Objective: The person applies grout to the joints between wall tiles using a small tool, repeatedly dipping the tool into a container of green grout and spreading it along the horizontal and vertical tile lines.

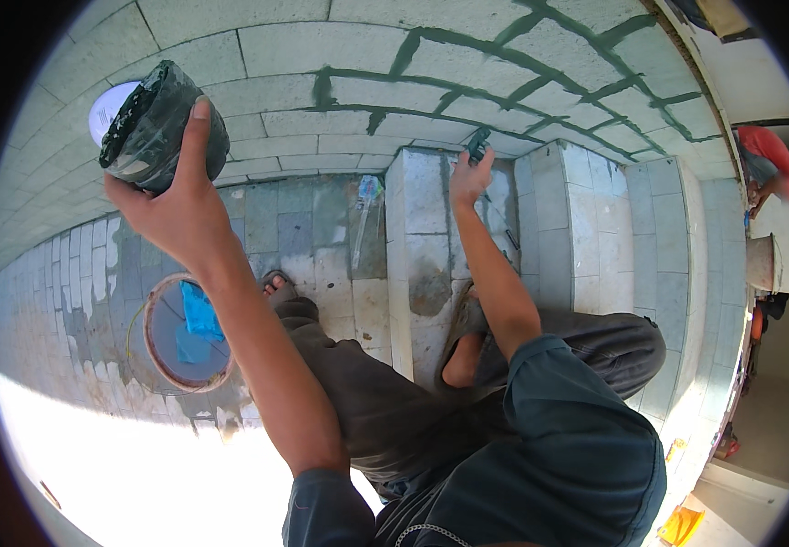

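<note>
My left hand [180, 201] grips a dark, paste-smeared pot [171, 137] and holds it up tilted, thumb along its side. Dark green paste coats the rim. In my right hand [470, 178] is a small dark green spreader [477, 144], pinched close to the wall's lower edge above a step; its exact shape is hard to make out. Thick dark green grout lines [467, 43] fill joints between the pale wall tiles [276, 47] at upper middle and right. Further left, the joints are thin and bare.
On the floor at left stands a round tub [149, 339] with water and a blue cloth [201, 312]. A long tool with a pale blue head [369, 193] lies beside the tiled steps [586, 228]. At far right are a person in red [768, 150] and a bucket [760, 263].
</note>
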Action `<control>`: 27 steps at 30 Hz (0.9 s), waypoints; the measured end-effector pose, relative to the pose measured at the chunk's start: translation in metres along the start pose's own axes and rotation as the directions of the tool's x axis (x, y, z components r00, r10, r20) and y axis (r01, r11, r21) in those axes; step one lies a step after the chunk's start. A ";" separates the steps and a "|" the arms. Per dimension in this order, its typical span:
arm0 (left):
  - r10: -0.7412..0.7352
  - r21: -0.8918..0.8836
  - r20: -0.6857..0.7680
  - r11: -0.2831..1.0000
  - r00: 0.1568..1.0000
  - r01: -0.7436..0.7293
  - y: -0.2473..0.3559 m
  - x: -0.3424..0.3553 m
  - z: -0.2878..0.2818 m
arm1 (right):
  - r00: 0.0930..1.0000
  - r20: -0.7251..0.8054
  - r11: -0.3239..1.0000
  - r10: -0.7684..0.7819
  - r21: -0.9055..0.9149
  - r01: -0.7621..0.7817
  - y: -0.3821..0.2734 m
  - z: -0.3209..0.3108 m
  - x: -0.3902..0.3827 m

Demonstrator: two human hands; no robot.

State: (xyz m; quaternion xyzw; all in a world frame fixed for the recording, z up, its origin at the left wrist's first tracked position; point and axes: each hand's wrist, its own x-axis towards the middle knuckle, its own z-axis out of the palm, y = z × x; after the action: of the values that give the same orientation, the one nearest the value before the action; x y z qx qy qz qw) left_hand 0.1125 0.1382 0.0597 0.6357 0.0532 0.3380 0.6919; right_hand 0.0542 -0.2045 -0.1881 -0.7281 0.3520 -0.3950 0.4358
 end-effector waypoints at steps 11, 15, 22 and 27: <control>-0.025 -0.013 0.003 1.000 1.000 0.025 0.006 -0.008 0.003 | 0.998 0.011 0.996 0.056 0.066 -0.056 0.021 -0.004 -0.013; -0.036 -0.033 0.008 0.999 0.999 0.037 0.011 -0.010 0.005 | 0.999 -0.035 0.996 -0.024 0.089 0.027 0.002 -0.005 -0.002; -0.042 -0.063 0.034 0.997 0.999 0.044 0.012 -0.014 0.012 | 0.950 0.111 0.870 -0.293 -0.382 0.313 0.054 -0.014 0.003; 0.000 -0.015 -0.007 1.000 1.000 -0.001 0.004 -0.008 -0.001 | 0.999 -0.027 0.999 -0.044 -0.018 0.043 0.021 0.004 -0.023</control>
State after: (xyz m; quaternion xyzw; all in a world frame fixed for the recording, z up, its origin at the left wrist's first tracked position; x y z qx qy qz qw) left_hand 0.1044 0.1346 0.0608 0.6294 0.0529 0.3407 0.6964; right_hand 0.0442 -0.1911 -0.2149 -0.7338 0.3454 -0.4113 0.4160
